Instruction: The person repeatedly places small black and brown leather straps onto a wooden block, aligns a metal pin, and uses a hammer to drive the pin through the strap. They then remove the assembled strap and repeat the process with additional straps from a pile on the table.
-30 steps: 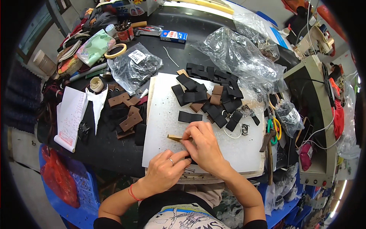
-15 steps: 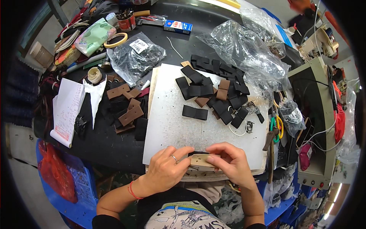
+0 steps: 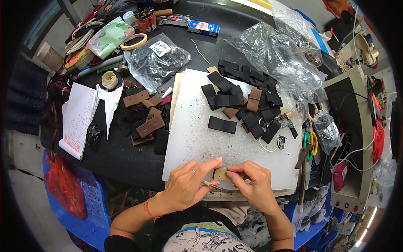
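My left hand (image 3: 187, 187) and my right hand (image 3: 252, 185) meet at the near edge of a white cutting board (image 3: 197, 126). Between them they pinch a small tan leather piece (image 3: 221, 173) with punched holes. A thin metal-tipped tool (image 3: 211, 185) lies under my left fingers, pointing right. A folded black leather piece (image 3: 222, 124) lies alone in the middle of the board. A pile of black and brown leather pieces (image 3: 245, 98) covers the board's far right part.
Brown leather pieces (image 3: 147, 122) lie left of the board on the black table. A notepad (image 3: 77, 119), tape roll (image 3: 133, 41), clear plastic bags (image 3: 273, 50) and a bag of black parts (image 3: 155, 63) lie farther back. Scissors (image 3: 311, 140) lie at right.
Both hands have drawn back from the middle of the board to its near edge, bringing the tan piece with them. The view has tipped slightly.
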`<state>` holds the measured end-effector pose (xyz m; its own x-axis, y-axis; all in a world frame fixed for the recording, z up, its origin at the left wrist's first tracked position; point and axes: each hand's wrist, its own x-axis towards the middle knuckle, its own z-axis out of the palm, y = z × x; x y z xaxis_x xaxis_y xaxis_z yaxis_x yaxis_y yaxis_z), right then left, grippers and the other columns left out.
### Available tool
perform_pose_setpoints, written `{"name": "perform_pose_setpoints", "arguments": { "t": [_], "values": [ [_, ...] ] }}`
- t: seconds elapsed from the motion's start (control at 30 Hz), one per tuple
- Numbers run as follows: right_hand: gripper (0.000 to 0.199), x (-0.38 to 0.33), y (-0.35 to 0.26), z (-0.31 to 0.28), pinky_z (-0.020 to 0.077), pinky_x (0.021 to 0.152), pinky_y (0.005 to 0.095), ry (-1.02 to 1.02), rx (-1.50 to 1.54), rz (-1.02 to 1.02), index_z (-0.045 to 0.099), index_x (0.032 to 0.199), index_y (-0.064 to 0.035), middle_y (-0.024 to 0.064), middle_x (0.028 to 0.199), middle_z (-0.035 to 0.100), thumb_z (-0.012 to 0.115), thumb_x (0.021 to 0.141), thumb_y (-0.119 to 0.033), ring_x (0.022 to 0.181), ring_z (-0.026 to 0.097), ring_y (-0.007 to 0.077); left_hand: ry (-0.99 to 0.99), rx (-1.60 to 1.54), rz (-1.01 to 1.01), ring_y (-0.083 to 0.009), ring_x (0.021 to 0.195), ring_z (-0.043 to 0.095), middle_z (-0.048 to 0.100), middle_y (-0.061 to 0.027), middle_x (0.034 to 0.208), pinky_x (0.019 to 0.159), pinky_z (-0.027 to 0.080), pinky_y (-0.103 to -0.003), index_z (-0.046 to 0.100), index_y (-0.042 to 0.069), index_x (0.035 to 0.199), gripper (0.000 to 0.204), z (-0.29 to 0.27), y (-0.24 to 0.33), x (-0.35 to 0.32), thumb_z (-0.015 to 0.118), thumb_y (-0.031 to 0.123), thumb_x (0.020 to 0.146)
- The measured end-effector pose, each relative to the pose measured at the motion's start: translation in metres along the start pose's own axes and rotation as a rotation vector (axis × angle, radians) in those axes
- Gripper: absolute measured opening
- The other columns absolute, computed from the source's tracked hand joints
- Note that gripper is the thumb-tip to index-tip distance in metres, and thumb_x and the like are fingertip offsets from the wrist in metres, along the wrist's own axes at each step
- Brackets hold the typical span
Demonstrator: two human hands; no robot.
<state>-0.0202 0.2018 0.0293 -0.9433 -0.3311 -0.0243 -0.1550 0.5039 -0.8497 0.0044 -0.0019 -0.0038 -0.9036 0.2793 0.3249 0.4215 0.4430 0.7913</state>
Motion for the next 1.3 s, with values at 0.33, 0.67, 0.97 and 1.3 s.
{"name": "perform_pose_setpoints", "arguments": {
  "t": [0.33,0.67,0.97,1.3],
  "values": [
    [0.014,-0.002,0.001,0.001,0.0506,0.06,0.0319,-0.002,-0.063,-0.042,0.065,0.096,-0.0002,0.0148,0.088,0.061,0.07,0.083,-0.002,0.071,0.063,0.027,-0.074,0.253,0.136,-0.0196,0.065,0.052,0.068,-0.003,0.11,0.057,0.046,-0.03,0.072,0.009,0.091,0.025,0.002,0.004,0.007,0.074,0.005,0.067],
    [0.027,-0.035,0.024,-0.014,0.0514,0.07,0.0326,0.105,-0.235,-0.233,0.069,0.096,-0.0029,0.0131,0.111,0.064,0.08,0.072,-0.003,0.085,0.063,0.0254,-0.131,0.327,0.124,-0.0195,0.067,0.053,0.067,-0.0058,0.109,0.057,0.045,-0.031,0.071,0.009,0.095,0.028,0.0,0.013,0.009,0.072,0.003,0.068],
    [0.025,-0.031,0.03,-0.012,0.0506,0.076,0.035,0.125,-0.265,-0.324,0.069,0.098,-0.0032,0.0106,0.107,0.067,0.076,0.075,-0.004,0.087,0.063,0.0267,-0.158,0.371,0.088,-0.0179,0.072,0.056,0.063,-0.0032,0.108,0.059,0.047,-0.03,0.068,0.01,0.096,0.025,0.0,0.016,0.007,0.067,0.005,0.072],
    [0.032,-0.034,0.027,-0.017,0.047,0.077,0.0357,0.015,-0.577,-0.45,0.067,0.105,-0.0015,0.0125,0.118,0.063,0.065,0.072,-0.005,0.091,0.06,0.024,-0.231,0.257,0.015,-0.0237,0.074,0.056,0.057,-0.0113,0.117,0.066,0.05,-0.034,0.067,0.003,0.101,0.028,-0.007,0.027,0.009,0.064,-0.002,0.074]
  ]
}}
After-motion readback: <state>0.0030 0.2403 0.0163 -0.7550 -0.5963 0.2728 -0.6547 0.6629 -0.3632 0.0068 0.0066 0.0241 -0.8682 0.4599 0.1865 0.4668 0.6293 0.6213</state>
